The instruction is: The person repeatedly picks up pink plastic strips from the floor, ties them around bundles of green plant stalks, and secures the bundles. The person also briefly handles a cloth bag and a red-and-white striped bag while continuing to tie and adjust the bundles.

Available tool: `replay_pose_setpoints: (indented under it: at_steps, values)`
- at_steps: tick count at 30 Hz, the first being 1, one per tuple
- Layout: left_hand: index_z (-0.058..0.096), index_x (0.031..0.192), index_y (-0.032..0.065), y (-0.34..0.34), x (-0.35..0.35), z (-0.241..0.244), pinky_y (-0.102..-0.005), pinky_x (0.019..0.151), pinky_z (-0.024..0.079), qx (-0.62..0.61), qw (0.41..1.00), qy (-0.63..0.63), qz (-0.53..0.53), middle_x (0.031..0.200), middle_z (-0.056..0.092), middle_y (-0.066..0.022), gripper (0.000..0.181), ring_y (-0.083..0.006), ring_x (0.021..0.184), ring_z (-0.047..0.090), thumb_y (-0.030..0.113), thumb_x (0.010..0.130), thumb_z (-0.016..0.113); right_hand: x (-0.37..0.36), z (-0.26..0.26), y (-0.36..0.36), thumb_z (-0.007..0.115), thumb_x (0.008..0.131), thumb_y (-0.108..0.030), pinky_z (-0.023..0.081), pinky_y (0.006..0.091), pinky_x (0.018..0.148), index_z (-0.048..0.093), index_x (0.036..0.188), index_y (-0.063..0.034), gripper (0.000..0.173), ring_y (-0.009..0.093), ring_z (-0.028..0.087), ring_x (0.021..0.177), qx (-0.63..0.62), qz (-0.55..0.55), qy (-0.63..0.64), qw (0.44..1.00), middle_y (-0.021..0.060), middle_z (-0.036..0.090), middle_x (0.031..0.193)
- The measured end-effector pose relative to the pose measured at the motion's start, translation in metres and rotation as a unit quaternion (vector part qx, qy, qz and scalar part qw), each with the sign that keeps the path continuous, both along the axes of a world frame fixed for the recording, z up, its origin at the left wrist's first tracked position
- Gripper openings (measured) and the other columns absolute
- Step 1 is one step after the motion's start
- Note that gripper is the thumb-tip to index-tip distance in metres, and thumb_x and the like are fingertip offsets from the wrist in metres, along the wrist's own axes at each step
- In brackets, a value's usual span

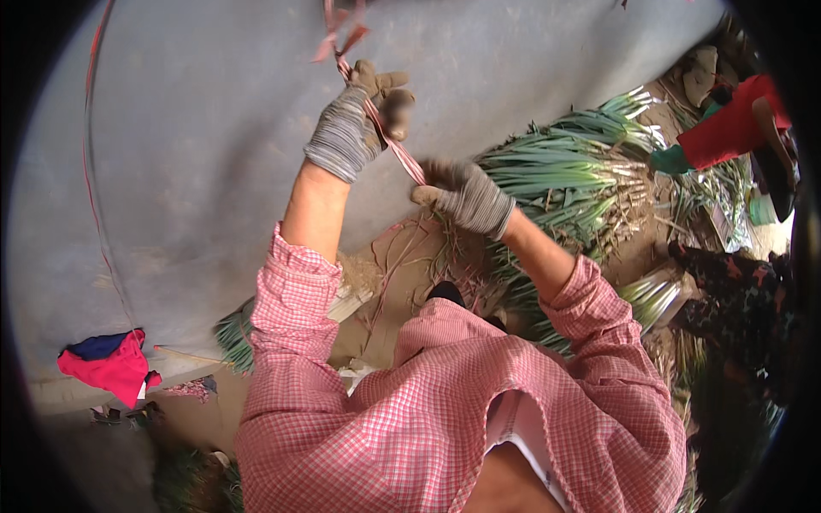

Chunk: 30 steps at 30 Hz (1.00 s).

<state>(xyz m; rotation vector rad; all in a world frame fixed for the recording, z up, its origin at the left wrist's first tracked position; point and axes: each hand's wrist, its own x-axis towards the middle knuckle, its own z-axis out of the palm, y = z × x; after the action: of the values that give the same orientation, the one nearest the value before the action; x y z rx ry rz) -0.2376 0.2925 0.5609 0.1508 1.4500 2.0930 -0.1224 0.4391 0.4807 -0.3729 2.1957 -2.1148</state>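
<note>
A bundle of red-and-white plastic strips (403, 158) hangs from above, in front of the grey wall. My left hand (367, 115), in a striped knit work glove with tan palm and fingers, is up beside it. The strips run across its palm, and its partly blurred fingers are apart. Lower and to the right, my right hand (471, 195) wears a matching glove. Its fingers are closed around the lower part of the strips, whose ends they hide. Frayed red ends (343, 38) stick out above my left hand.
Piled green onions (564, 170) lie on the ground to the right. Another bundle (234, 333) rests by the wall, under my left arm. A co-worker's red sleeve (725, 134) and another person's dark patterned sleeve (718, 276) are at right. Red-and-navy cloth (112, 362) hangs at left.
</note>
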Motion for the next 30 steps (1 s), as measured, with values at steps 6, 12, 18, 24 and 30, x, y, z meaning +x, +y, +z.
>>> replay_pose_setpoints:
  at_steps: [6, 12, 18, 24, 30]
  values:
    - [0.054, 0.108, 0.0047, -0.073, 0.026, -0.086, -0.0337, 0.052, 0.049, 0.038, 0.996, -0.079, 0.008, 0.074, 0.063, -0.0059, 0.041, -0.0202, 0.059, 0.059, 0.037, 0.084, 0.060, 0.070, -0.047, -0.030, 0.049, 0.092, -0.025, 0.044, 0.0242, 0.062, 0.061, 0.093, -0.0003, 0.027, 0.008, 0.051, 0.067, 0.042, -0.095, -0.114, 0.988, 0.0012, 0.057, 0.070]
    - [0.052, 0.110, 0.0081, -0.138, 0.042, -0.165, -0.0359, 0.065, 0.048, 0.236, 0.964, -0.119, -0.040, 0.071, 0.058, -0.0010, 0.031, -0.0162, 0.066, 0.057, 0.024, 0.085, 0.061, 0.134, -0.114, -0.086, 0.049, 0.092, -0.030, 0.047, 0.0265, 0.066, 0.061, 0.099, -0.0006, 0.033, 0.010, 0.056, 0.071, -0.109, -0.068, -0.365, 0.922, 0.0032, 0.063, 0.077]
    - [0.056, 0.102, 0.0046, -0.203, 0.088, -0.206, -0.0317, 0.061, 0.046, 0.072, 0.960, -0.134, -0.235, 0.069, 0.057, -0.0012, 0.032, -0.0123, 0.062, 0.054, 0.034, 0.088, 0.056, 0.169, -0.157, -0.151, 0.044, 0.091, -0.044, 0.041, 0.0331, 0.093, 0.054, 0.111, 0.0006, 0.050, 0.021, 0.054, 0.105, -0.172, -0.073, -0.257, 0.948, 0.0109, 0.057, 0.111]
    - [0.055, 0.105, 0.0078, -0.224, 0.184, -0.240, -0.0219, 0.047, 0.042, -0.111, 0.908, 0.048, -0.402, 0.064, 0.056, -0.0007, 0.024, -0.0107, 0.048, 0.050, 0.026, 0.091, 0.048, 0.129, -0.196, -0.209, 0.049, 0.091, -0.029, 0.047, 0.0407, 0.081, 0.049, 0.099, -0.0056, 0.025, 0.020, 0.056, 0.081, -0.306, -0.157, -0.228, 0.911, 0.0051, 0.052, 0.079]
    - [0.057, 0.098, 0.0053, -0.248, 0.275, -0.324, -0.0301, 0.054, 0.046, -0.366, 0.830, -0.060, -0.417, 0.063, 0.058, -0.0084, 0.026, -0.0200, 0.048, 0.054, 0.029, 0.089, 0.049, 0.228, -0.234, -0.186, 0.056, 0.087, -0.024, 0.044, 0.0317, 0.066, 0.051, 0.086, -0.0084, 0.017, 0.009, 0.030, 0.050, -0.599, -0.291, -0.236, 0.707, -0.0065, 0.031, 0.060]
